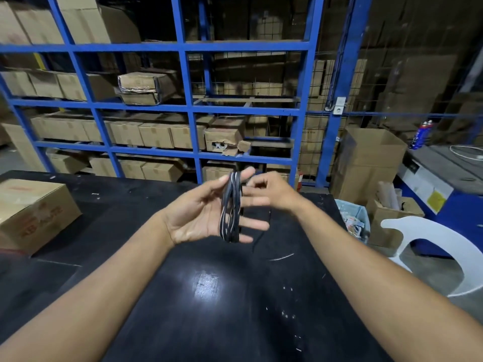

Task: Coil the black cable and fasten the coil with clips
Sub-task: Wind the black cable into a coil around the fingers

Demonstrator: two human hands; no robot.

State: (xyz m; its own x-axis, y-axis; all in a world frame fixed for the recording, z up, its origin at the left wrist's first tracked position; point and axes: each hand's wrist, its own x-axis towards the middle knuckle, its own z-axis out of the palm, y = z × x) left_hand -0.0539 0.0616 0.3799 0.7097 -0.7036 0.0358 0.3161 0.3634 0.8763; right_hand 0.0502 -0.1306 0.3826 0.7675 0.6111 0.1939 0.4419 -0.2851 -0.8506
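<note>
At frame centre, the black cable (231, 207) is wound around the straight, spread fingers (254, 224) of the left hand (198, 212), seemingly as a former, above the worktop (209, 296), while the right hand (269, 192), fingers loosely curled, apparently feeds the next turn.

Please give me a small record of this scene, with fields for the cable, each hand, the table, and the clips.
cable: black cable wound in several loops around the straight fingers of the left hand
loose end: hangs down toward the black table
left hand: left hand, palm up, fingers spread and straight, carrying the coil
right hand: right hand, fingers loosely curled beside the coil; blurred, cannot tell if it pinches the cable
clips: none visible
on table, left: cardboard box
</note>
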